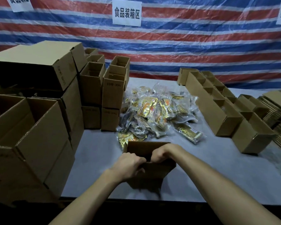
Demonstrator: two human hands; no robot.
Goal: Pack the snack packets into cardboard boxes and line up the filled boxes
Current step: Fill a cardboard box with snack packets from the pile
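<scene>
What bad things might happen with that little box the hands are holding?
The small box, which the left hand and right hand grip by its top flaps, sits near the table front edge; a hard tug might pull it off. The snack packets piled just behind could get shoved.

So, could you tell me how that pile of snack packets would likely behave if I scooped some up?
The snack packets look like thin, glossy plastic pouches, so they would probably flop and slide over one another. Heaped loosely, some may spill off the pile. They seem flat and small, so likely light.
</scene>
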